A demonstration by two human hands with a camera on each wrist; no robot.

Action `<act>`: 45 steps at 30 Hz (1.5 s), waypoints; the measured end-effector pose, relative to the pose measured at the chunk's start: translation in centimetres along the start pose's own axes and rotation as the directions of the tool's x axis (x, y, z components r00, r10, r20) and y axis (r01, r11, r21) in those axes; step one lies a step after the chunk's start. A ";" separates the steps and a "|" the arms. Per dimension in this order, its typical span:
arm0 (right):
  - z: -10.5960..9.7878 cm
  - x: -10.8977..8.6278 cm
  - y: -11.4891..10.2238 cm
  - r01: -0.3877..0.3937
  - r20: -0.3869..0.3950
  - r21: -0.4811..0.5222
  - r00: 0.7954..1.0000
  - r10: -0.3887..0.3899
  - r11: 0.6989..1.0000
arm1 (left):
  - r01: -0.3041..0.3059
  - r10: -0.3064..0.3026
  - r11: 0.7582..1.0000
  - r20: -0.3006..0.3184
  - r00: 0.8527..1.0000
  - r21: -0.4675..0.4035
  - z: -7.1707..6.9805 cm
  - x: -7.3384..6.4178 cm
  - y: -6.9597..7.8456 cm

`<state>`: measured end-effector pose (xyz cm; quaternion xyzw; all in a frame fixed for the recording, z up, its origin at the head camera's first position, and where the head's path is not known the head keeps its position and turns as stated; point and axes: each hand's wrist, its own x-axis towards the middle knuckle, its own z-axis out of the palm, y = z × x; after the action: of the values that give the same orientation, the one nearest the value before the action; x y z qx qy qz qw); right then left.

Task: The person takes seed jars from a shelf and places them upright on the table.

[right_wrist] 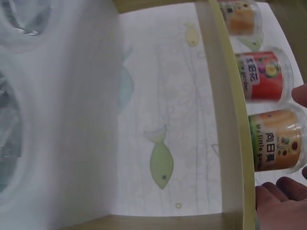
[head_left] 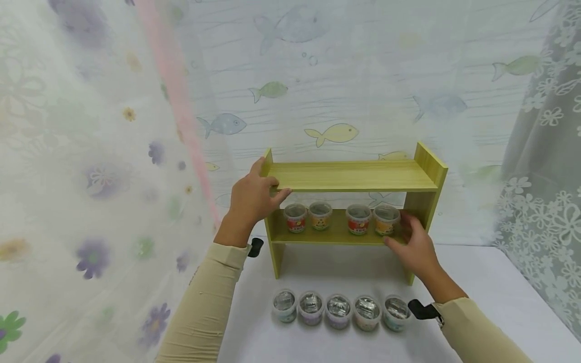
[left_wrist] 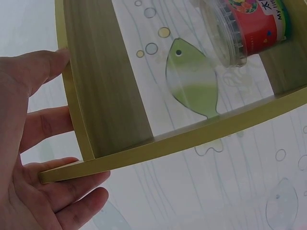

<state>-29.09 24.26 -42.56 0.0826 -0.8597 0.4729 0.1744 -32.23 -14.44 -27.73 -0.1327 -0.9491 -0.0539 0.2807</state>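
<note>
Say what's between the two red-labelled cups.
One orange-labelled cup, next to the left red-labelled cup, then a gap before the right red-labelled cup; head view.

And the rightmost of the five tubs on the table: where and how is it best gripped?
Probably round the upper wall of that tub, just below the rim, the right hand coming from the right and pinching it front to back. It is round and upright, with no tub to its right, while its left-hand neighbour sits close.
</note>
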 end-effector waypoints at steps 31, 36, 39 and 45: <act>0.0 2.3 -0.3 -0.019 -0.013 0.032 1.000 0.020 0.999 | 0.004 -0.004 1.000 -0.002 1.000 -0.001 0.2 0.1 -0.1; 0.2 1.8 -0.1 -0.035 -0.024 0.002 0.999 0.035 0.999 | 0.002 -0.002 1.000 -0.011 1.000 -0.011 0.3 0.1 -0.1; 0.0 2.1 -0.1 -0.033 0.004 0.014 0.999 0.033 0.999 | -0.002 0.002 1.000 -0.006 1.000 -0.015 0.3 0.2 -0.1; -0.4 3.5 0.1 -0.030 0.089 0.115 0.996 0.019 0.993 | 0.004 -0.004 1.000 -0.003 1.000 -0.020 0.4 0.3 -0.2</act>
<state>-32.29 24.68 -41.09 0.1029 -0.8385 0.5202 0.1254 -32.68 -14.48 -27.90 -0.1336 -0.9484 -0.0641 0.2805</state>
